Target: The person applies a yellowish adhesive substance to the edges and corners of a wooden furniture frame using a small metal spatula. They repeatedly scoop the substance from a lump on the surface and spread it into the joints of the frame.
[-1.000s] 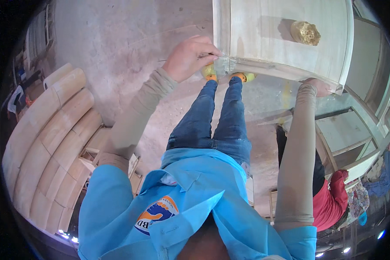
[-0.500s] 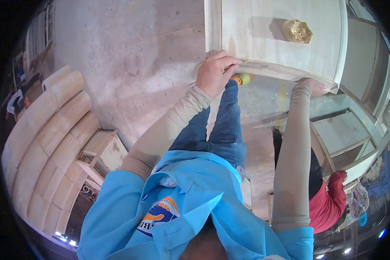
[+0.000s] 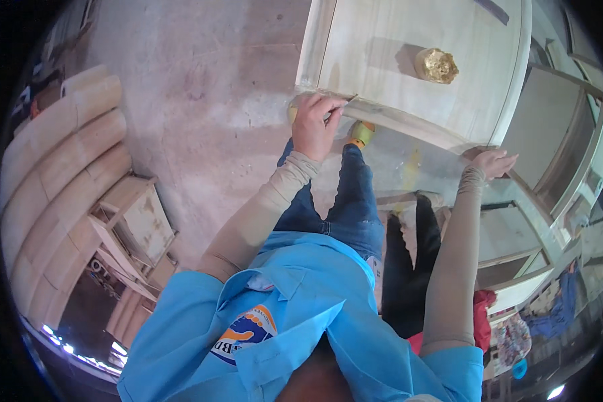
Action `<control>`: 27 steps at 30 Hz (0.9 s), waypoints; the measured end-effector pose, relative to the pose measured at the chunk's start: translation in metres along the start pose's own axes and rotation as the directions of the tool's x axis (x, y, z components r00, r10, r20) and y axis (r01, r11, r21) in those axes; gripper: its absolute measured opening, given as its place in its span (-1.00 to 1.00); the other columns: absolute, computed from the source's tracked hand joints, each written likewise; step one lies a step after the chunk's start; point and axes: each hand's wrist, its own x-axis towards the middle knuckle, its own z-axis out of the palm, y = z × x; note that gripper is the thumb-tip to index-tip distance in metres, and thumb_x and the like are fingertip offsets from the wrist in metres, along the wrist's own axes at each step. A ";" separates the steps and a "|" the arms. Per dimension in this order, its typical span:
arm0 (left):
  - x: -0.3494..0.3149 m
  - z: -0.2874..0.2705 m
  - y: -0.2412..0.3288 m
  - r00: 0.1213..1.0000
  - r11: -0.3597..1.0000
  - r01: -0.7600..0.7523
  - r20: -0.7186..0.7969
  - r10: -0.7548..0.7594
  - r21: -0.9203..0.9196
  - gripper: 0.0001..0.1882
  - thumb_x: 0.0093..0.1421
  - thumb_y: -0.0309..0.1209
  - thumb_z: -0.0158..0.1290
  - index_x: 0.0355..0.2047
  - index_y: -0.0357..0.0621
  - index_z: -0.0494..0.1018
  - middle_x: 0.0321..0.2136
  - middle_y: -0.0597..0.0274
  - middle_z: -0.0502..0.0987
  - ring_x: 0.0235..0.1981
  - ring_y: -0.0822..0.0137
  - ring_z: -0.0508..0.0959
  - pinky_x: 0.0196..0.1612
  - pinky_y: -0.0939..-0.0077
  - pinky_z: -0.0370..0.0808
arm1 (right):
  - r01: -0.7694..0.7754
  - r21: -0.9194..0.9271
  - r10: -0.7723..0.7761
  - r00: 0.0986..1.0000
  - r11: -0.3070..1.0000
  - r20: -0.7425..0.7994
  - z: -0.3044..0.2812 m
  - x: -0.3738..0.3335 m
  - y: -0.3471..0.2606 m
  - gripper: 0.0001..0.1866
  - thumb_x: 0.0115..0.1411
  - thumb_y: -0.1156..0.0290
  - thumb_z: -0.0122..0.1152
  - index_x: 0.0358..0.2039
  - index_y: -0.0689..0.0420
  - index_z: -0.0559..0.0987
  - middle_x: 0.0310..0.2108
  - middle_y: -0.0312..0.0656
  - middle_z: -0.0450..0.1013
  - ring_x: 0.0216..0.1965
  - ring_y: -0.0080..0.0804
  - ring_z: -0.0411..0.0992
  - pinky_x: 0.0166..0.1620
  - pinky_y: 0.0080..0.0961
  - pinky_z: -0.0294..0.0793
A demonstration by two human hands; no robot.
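Grey concrete floor (image 3: pixel 208 120) spreads from the left toward the middle of my view, and I look straight down over a light blue shirt (image 3: pixel 395 362) and blue jeans (image 3: pixel 355 201). Ahead, toward the upper right, stands the pale wooden piece (image 3: pixel 382 87) that my hands are at, its broad flat top facing up and its near edge running between them. Curved wood panels (image 3: pixel 53 174) are stacked off to my left, with a small wooden cabinet (image 3: pixel 144 221) just beside them. Over on my right I have framed wooden pieces (image 3: pixel 543 127), and near that forearm a co-worker's black trousers (image 3: pixel 415 268). My left hand (image 3: pixel 315 127) is at the near left part of the wooden edge, thumb and forefinger pinched together. My right hand (image 3: pixel 492 163) is by the near right corner, fingers stretched out and loosely apart; whether its palm touches the wood I cannot tell. A crumpled gold-coloured lump (image 3: pixel 437 65) sits on the flat top, well apart from both hands. A yellow shoe (image 3: pixel 362 134) shows below the near edge. A dark strip (image 3: pixel 492 11) lies toward the far side of the top. Smallest is a thin dark sliver (image 3: pixel 351 98) clamped in my left fingers, too small for me to identify
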 end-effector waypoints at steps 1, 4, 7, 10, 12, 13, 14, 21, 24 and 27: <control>-0.003 0.002 0.002 0.999 1.000 0.019 -0.027 -0.018 0.010 -0.86 0.09 -0.57 0.18 -0.31 -0.13 0.60 -0.42 0.21 0.54 -0.33 0.26 0.53 -0.25 0.43 0.48 | -0.007 -0.053 0.006 1.000 0.999 -0.010 0.002 -0.005 -0.009 -0.44 0.40 0.13 -0.28 0.31 0.14 0.25 0.30 -0.04 0.23 0.32 -0.07 0.16 0.29 -0.07 0.14; -0.018 0.020 0.011 0.993 1.000 0.025 -0.114 -0.023 0.010 -0.85 0.09 -0.58 0.18 -0.30 -0.12 0.60 -0.40 0.21 0.55 -0.36 0.28 0.53 -0.29 0.44 0.47 | 0.150 -0.059 -0.150 0.989 0.987 -0.004 0.003 -0.007 -0.007 -0.46 0.38 0.15 -0.29 0.25 0.13 0.35 0.24 -0.06 0.32 0.26 -0.10 0.25 0.27 -0.11 0.18; -0.026 0.038 0.026 0.963 0.956 0.236 -0.089 -0.254 -0.175 -0.89 0.09 -0.49 0.18 -0.33 -0.08 0.58 -0.39 0.21 0.51 -0.28 0.13 0.50 -0.20 0.30 0.45 | 0.148 -0.041 -0.150 0.987 0.988 -0.062 0.010 -0.010 -0.006 -0.49 0.36 0.19 -0.28 0.17 0.11 0.46 0.15 -0.11 0.43 0.18 -0.10 0.35 0.22 -0.14 0.23; -0.032 0.058 0.038 0.975 0.954 0.207 -0.040 -0.220 -0.216 -0.90 0.09 -0.50 0.16 -0.34 -0.11 0.58 -0.43 0.17 0.51 -0.33 0.13 0.51 -0.24 0.31 0.45 | 0.145 -0.024 -0.146 0.986 0.989 -0.082 0.011 -0.009 -0.006 -0.52 0.36 0.21 -0.25 0.15 0.07 0.49 0.11 -0.13 0.47 0.12 -0.08 0.39 0.16 -0.12 0.28; -0.034 0.059 0.047 0.968 0.933 0.251 0.059 -0.244 -0.257 -0.87 0.12 -0.49 0.16 -0.29 -0.15 0.59 -0.41 0.16 0.54 -0.36 0.23 0.53 -0.26 0.41 0.47 | 0.115 -0.020 -0.117 0.990 0.993 -0.080 0.010 -0.009 -0.005 -0.54 0.35 0.23 -0.23 0.15 0.07 0.49 0.10 -0.12 0.47 0.10 -0.07 0.40 0.15 -0.12 0.29; -0.035 0.061 0.043 0.973 0.937 0.229 0.057 -0.222 -0.266 -0.86 0.15 -0.49 0.17 -0.26 -0.15 0.59 -0.38 0.19 0.56 -0.35 0.30 0.54 -0.27 0.47 0.47 | 0.173 -0.091 -0.185 0.974 0.981 -0.135 0.012 -0.010 0.000 -0.56 0.35 0.27 -0.19 0.14 0.06 0.50 0.07 -0.10 0.49 0.06 -0.03 0.42 0.12 -0.11 0.33; -0.034 0.063 0.048 0.978 0.933 0.207 0.061 -0.198 -0.294 -0.85 0.17 -0.48 0.17 -0.23 -0.16 0.60 -0.35 0.23 0.58 -0.35 0.38 0.54 -0.28 0.54 0.48 | 0.116 -0.088 -0.121 0.991 0.989 -0.062 0.005 -0.009 -0.004 -0.57 0.34 0.28 -0.18 0.13 0.08 0.50 0.06 -0.07 0.49 0.05 0.00 0.43 0.10 -0.10 0.34; -0.022 0.049 0.025 0.964 0.966 0.213 -0.132 -0.232 -0.145 -0.84 0.15 -0.54 0.15 -0.24 -0.14 0.62 -0.42 0.26 0.58 -0.46 0.43 0.51 -0.35 0.55 0.46 | 0.120 -0.016 -0.121 0.989 0.993 -0.085 0.011 -0.008 -0.010 -0.58 0.30 0.29 -0.10 0.13 0.03 0.50 0.02 -0.07 0.50 0.02 -0.01 0.38 0.11 -0.09 0.28; -0.027 0.061 0.043 0.975 0.955 0.212 0.110 -0.193 -0.207 -0.83 0.14 -0.53 0.17 -0.24 -0.16 0.63 -0.40 0.28 0.60 -0.45 0.47 0.50 -0.33 0.59 0.45 | 0.107 0.066 -0.102 0.992 0.992 -0.077 0.008 -0.004 -0.007 -0.57 0.29 0.28 -0.09 0.14 0.02 0.49 0.00 -0.08 0.50 -0.01 -0.04 0.37 0.11 -0.08 0.26; -0.039 0.063 0.060 0.932 0.937 0.225 0.340 -0.127 -0.267 -0.83 0.16 -0.48 0.17 -0.22 -0.18 0.63 -0.37 0.30 0.62 -0.43 0.50 0.50 -0.28 0.62 0.45 | 0.085 0.090 -0.079 0.995 0.992 -0.060 0.007 -0.007 -0.009 -0.57 0.29 0.28 -0.09 0.13 0.02 0.50 -0.04 -0.08 0.51 -0.03 -0.05 0.37 0.11 -0.08 0.25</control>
